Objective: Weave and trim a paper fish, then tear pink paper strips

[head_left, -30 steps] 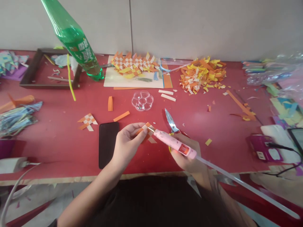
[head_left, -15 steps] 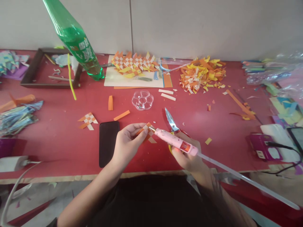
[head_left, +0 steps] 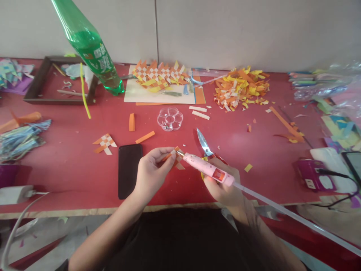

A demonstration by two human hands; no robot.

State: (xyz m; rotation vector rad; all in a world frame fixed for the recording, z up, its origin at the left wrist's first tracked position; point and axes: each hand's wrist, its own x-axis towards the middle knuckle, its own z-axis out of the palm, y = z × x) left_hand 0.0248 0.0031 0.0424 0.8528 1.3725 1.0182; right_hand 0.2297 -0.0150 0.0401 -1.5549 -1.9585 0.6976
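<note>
My left hand (head_left: 152, 171) pinches a small woven orange-and-white paper piece (head_left: 175, 158) just above the red table (head_left: 70, 165). My right hand (head_left: 224, 184) is closed round a pink glue gun (head_left: 207, 169), whose metal tip touches the woven piece. A long clear glue stick (head_left: 290, 218) runs out of the gun's back toward the lower right. Scissors (head_left: 205, 145) lie on the table just behind my right hand.
A black phone (head_left: 129, 170) lies left of my left hand. Another woven piece (head_left: 105, 143), loose orange strips (head_left: 144, 137), a clear flower-shaped dish (head_left: 169, 119), a green bottle (head_left: 93, 49), a heap of paper scraps (head_left: 241, 88) and a wooden frame (head_left: 56, 81) lie farther back. A purple power strip (head_left: 313, 175) sits at the right.
Almost nothing has moved; the glue gun's tip stays on the woven piece while the camera drifts slightly.
</note>
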